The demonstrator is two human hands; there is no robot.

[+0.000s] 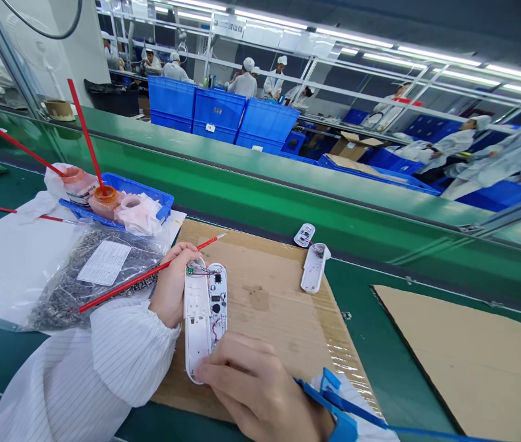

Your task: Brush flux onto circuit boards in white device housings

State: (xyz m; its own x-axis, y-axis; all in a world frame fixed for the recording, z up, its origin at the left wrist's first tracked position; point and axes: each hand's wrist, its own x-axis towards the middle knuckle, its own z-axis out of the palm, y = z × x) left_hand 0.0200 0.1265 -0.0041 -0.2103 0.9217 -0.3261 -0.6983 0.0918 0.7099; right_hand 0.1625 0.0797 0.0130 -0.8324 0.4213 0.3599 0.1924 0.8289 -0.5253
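My left hand [174, 283] grips the upper end of a long white plastic housing [197, 331]. Between its fingers sits a red-handled brush [131, 283], slanting up to the right. Beside the housing, joined to it by thin wires, lies a white circuit board [217, 296] with black components. My right hand [254, 380], a blue wrist strap [329, 405] behind it, is closed with fingertips pressed together at the housing's lower end. Whatever those fingertips may pinch is hidden. Under both hands is a cardboard sheet [270, 331].
A second opened housing [314, 268] with its board lies at the cardboard's far right. On the left are a clear bag of small metal parts [74, 288] and a blue tray [166, 205] with jars and brushes. Another cardboard piece [467, 356] lies right. Beyond a green conveyor stand blue crates [219, 110] and several people.
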